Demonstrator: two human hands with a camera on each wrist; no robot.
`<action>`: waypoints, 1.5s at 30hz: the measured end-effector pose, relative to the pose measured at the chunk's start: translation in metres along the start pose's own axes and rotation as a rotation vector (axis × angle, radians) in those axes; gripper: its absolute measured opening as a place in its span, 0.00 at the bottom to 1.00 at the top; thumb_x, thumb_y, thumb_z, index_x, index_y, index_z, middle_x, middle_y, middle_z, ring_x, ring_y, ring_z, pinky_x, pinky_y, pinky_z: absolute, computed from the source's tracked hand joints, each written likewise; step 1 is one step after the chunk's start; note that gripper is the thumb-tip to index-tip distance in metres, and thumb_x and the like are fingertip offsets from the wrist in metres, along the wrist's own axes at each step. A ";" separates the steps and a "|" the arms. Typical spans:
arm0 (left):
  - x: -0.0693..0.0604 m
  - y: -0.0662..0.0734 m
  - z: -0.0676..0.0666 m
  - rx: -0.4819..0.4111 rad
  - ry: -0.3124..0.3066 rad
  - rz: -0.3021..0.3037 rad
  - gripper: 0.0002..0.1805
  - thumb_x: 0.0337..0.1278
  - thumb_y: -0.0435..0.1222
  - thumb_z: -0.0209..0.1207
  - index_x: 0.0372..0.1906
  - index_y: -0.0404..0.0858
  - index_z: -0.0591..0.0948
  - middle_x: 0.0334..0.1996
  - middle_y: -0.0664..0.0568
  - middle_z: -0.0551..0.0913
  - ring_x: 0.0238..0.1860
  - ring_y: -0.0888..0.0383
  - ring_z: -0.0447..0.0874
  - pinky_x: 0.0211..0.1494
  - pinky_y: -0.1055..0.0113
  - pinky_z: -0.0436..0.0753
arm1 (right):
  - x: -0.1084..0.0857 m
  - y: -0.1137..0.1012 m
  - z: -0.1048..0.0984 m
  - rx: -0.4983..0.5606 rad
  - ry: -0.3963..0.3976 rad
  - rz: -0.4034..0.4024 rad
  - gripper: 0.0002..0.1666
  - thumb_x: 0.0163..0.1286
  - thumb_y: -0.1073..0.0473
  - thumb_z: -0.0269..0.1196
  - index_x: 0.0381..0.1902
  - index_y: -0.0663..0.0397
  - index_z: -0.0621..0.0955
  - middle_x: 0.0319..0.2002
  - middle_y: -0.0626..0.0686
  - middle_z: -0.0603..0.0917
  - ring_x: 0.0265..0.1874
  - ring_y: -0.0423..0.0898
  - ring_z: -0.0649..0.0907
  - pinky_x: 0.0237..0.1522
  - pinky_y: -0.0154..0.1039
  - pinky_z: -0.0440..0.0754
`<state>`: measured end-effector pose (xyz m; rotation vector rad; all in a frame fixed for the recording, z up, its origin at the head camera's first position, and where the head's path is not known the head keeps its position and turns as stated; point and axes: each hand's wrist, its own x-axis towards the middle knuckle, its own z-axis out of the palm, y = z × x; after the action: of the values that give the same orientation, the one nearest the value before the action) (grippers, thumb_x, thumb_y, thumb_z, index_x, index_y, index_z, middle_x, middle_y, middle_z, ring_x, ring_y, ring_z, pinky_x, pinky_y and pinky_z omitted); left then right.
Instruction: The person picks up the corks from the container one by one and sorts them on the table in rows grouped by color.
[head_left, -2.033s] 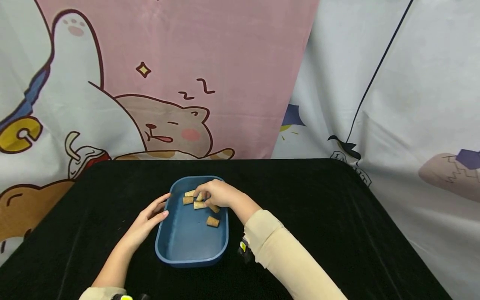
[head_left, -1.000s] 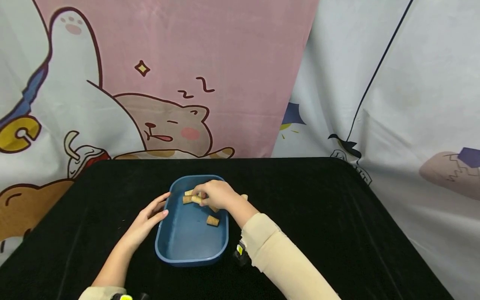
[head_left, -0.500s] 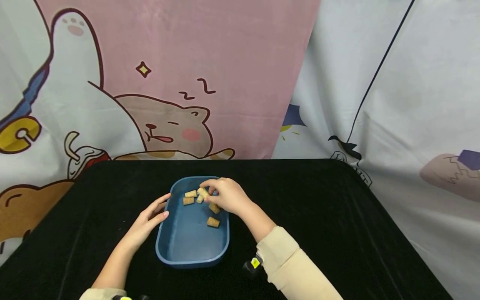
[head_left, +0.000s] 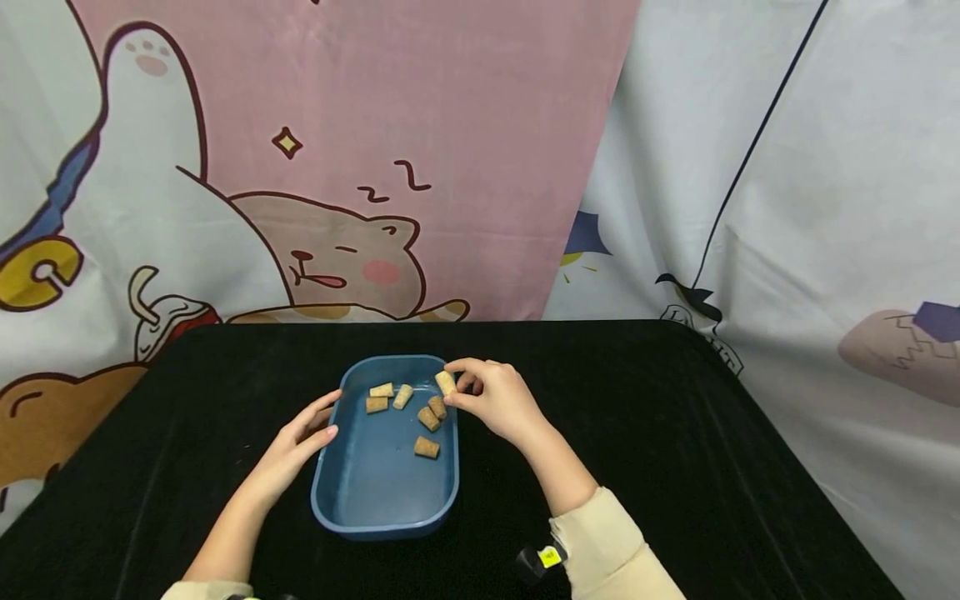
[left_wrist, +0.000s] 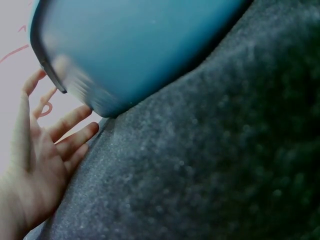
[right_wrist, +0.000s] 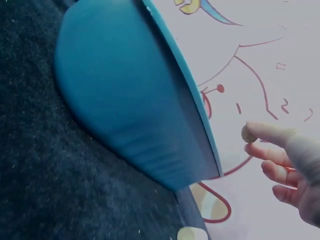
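My right hand [head_left: 506,404] pinches a pale cork [head_left: 446,382] between thumb and forefinger, above the far right rim of a blue tray [head_left: 382,492]. In the right wrist view the same cork [right_wrist: 248,134] shows end-on at the fingertips. Two light corks, one of them tilted [head_left: 402,397], and a browner cork [head_left: 377,404] lie at the tray's far left. More brown corks, among them a near one [head_left: 427,447], lie along its right side. My left hand [head_left: 288,446] rests its fingertips on the tray's left rim, fingers loosely extended.
A black cloth [head_left: 637,433] covers the table under the tray. Outside the tray, a pale rounded piece [right_wrist: 192,233] shows in the right wrist view. Behind the table hangs a printed curtain [head_left: 480,167].
The right hand has picked a pale cork out of the far-left group and carried it right to the tray's right rim. The left hand has stayed in place.
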<state>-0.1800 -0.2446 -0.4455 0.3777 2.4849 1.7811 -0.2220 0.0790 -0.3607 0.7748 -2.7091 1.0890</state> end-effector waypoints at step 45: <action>0.000 -0.001 0.001 0.028 0.018 -0.008 0.29 0.71 0.41 0.48 0.74 0.47 0.58 0.67 0.32 0.62 0.62 0.34 0.66 0.57 0.40 0.72 | -0.042 0.103 0.012 0.096 0.164 0.381 0.22 0.55 0.57 0.73 0.47 0.55 0.81 0.25 0.43 0.82 0.24 0.42 0.78 0.29 0.39 0.76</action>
<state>-0.1804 -0.2440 -0.4466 0.3550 2.5222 1.7567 -0.2367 0.1512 -0.4445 0.1657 -2.7427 1.2980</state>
